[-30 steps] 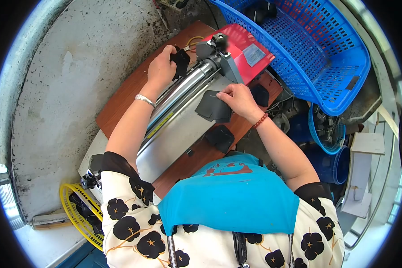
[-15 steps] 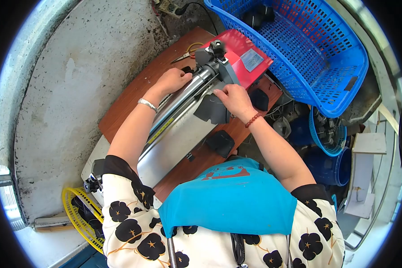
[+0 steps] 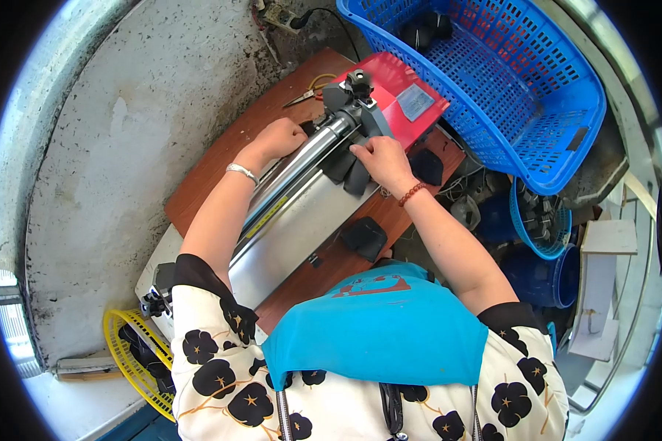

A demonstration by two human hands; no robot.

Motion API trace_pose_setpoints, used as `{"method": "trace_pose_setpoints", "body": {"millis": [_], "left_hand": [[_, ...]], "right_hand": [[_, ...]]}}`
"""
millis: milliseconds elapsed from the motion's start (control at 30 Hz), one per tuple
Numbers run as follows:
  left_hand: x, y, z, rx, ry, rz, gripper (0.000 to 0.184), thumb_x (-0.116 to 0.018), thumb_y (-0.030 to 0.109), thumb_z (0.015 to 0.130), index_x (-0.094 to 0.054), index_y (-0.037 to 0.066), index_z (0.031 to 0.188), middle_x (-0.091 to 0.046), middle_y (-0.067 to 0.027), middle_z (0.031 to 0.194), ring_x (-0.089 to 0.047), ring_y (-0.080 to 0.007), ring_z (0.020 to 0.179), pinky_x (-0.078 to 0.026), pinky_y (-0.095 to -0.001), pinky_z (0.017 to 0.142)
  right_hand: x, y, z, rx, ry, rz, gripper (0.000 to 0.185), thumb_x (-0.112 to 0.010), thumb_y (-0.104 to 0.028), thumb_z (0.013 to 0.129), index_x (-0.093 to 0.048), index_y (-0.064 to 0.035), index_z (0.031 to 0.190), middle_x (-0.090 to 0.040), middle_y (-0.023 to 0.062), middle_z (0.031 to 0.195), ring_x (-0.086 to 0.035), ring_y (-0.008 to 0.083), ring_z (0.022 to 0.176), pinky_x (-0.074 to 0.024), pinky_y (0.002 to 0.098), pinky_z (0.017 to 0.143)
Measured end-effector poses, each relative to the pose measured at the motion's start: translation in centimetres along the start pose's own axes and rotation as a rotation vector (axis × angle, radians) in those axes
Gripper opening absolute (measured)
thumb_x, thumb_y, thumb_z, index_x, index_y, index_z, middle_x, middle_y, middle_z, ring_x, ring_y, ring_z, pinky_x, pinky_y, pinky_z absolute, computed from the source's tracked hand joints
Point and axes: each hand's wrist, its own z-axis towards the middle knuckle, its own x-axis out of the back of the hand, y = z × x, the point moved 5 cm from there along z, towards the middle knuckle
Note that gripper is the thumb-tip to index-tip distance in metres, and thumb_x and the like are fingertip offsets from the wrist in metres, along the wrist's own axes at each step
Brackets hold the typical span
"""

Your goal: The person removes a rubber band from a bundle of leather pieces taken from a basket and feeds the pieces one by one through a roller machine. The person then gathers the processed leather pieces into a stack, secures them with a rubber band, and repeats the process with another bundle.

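A metal roller machine (image 3: 294, 173) with a red end cover (image 3: 401, 95) lies diagonally on a brown board. My left hand (image 3: 278, 140) is closed behind the rollers, its fingertips at a dark piece that is mostly hidden. On the near side, my right hand (image 3: 381, 160) pinches the edge of a black piece (image 3: 343, 167), which hangs in folds by the rollers. Another black piece (image 3: 364, 237) lies on the board's front part, and one more (image 3: 426, 167) rests right of my right hand.
Scissors (image 3: 301, 96) lie behind the machine. A large blue basket (image 3: 493, 95) stands at the upper right, a smaller blue basket (image 3: 541, 220) and a blue bin (image 3: 555, 279) below it. A yellow basket (image 3: 136, 356) with black pieces is at the lower left.
My left hand has moved down from above the rollers' far side, and the piece there is now mostly out of sight. The black piece at my right hand has shifted toward the rollers and folded.
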Motion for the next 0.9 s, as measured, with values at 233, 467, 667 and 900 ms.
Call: {"method": "trace_pose_setpoints", "body": {"millis": [233,467,667,900], "left_hand": [[2.3,0.0,-1.3,0.068,0.413,0.081,0.019,-0.067,0.013,0.076,-0.068,0.005,0.094,-0.067,-0.0169,0.095,-0.064,-0.0321,0.091,-0.050,-0.0418,0.079],[2.9,5.4,-4.2,-0.312,0.542,0.558,0.034,-0.055,0.001,0.081,-0.071,0.016,0.106,-0.058,-0.0118,0.106,-0.060,-0.0309,0.103,-0.052,-0.0422,0.082],[0.5,1.3,0.6,-0.189,0.088,0.116,0.024,-0.056,0.019,0.085,-0.074,0.005,0.090,-0.068,-0.0174,0.098,-0.063,-0.0328,0.094,-0.049,-0.0394,0.085],[0.4,1.9,-0.6,-0.028,0.161,0.023,0.046,-0.049,0.039,0.094,-0.071,-0.001,0.092,-0.063,-0.0232,0.104,-0.060,-0.0370,0.101,-0.047,-0.0418,0.089]], "right_hand": [[0.3,1.5,-1.7,-0.021,-0.018,0.203,0.032,-0.065,-0.027,0.086,-0.070,0.0036,0.081,-0.068,0.0228,0.082,-0.066,0.0373,0.081,-0.0515,0.0428,0.075],[-0.9,0.0,-0.4,0.138,0.073,0.188,0.023,-0.067,-0.018,0.085,-0.064,0.0014,0.097,-0.067,0.0169,0.080,-0.066,0.0303,0.077,-0.0506,0.0376,0.071],[-1.0,-0.6,0.4,0.226,0.198,0.252,0.017,-0.069,-0.012,0.085,-0.060,0.0004,0.093,-0.067,0.0130,0.078,-0.066,0.0244,0.070,-0.0505,0.0331,0.065],[-1.2,-0.5,0.5,0.152,0.254,0.273,0.015,-0.068,-0.011,0.085,-0.061,0.0006,0.091,-0.067,0.0136,0.076,-0.066,0.0238,0.071,-0.0508,0.0336,0.064]]}}
